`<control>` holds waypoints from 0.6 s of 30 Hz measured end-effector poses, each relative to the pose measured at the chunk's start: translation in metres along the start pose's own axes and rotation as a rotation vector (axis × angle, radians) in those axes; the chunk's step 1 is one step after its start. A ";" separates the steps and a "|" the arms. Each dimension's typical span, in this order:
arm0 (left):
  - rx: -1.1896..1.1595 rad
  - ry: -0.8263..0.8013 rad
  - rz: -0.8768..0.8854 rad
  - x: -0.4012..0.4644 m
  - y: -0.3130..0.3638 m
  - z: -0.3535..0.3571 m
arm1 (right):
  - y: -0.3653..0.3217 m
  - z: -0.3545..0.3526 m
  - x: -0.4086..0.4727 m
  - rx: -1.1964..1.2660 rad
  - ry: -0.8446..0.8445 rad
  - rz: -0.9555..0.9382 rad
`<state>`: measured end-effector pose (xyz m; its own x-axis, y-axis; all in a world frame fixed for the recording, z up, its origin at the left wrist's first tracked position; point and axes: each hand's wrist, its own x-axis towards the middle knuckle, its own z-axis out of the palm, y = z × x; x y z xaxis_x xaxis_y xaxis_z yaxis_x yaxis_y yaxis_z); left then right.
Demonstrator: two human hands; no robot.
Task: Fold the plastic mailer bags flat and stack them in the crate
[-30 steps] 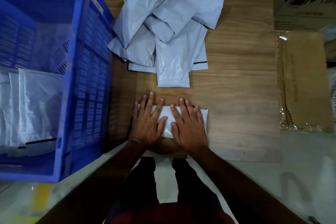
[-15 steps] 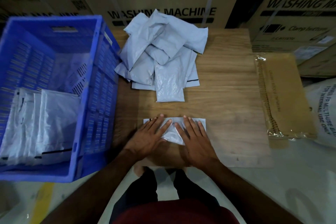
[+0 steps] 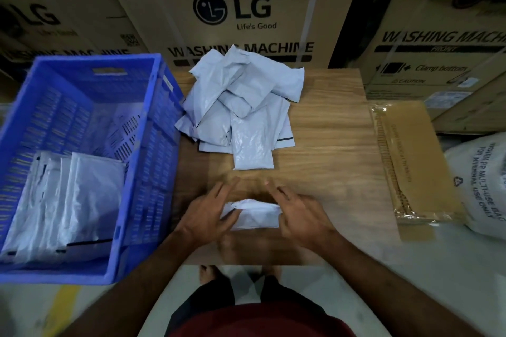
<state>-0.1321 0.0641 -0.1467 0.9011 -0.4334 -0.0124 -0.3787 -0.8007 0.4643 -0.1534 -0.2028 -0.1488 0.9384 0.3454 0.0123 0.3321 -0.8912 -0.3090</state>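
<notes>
A small folded grey mailer bag (image 3: 256, 217) sits between my hands, just above the near part of the wooden table (image 3: 328, 172). My left hand (image 3: 206, 213) holds its left end, thumb on top. At the right end, my right hand (image 3: 299, 217) holds it the same way. The fingers of both hands are blurred by motion. A loose pile of unfolded grey mailer bags (image 3: 241, 107) lies at the table's far side. The blue crate (image 3: 156, 172) stands to the left, with flat mailer bags (image 3: 71, 200) stacked in its near half.
A brown cardboard packet in clear wrap (image 3: 410, 167) lies off the table's right edge, next to a white woven sack (image 3: 482, 186). Large washing machine cartons (image 3: 232, 22) form a wall behind the table. My feet stand at the table's near edge.
Both hands were pressing flat on the mailer bag; now they have closed in on its ends and hold it, folded smaller. The camera has tilted up.
</notes>
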 end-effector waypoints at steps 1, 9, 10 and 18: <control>0.037 0.015 -0.053 0.000 -0.004 0.003 | 0.003 0.003 0.002 0.012 -0.014 0.011; 0.184 0.056 -0.039 -0.009 -0.011 0.065 | -0.019 0.068 0.002 0.057 0.024 -0.035; 0.176 0.033 -0.030 -0.007 -0.012 0.071 | -0.022 0.076 0.004 0.041 0.000 -0.044; 0.128 0.004 0.036 0.005 -0.030 0.090 | -0.014 0.102 0.014 -0.022 -0.084 -0.022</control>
<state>-0.1354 0.0484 -0.2406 0.8872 -0.4613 0.0064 -0.4345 -0.8310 0.3473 -0.1544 -0.1558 -0.2412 0.9200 0.3871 -0.0610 0.3551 -0.8893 -0.2884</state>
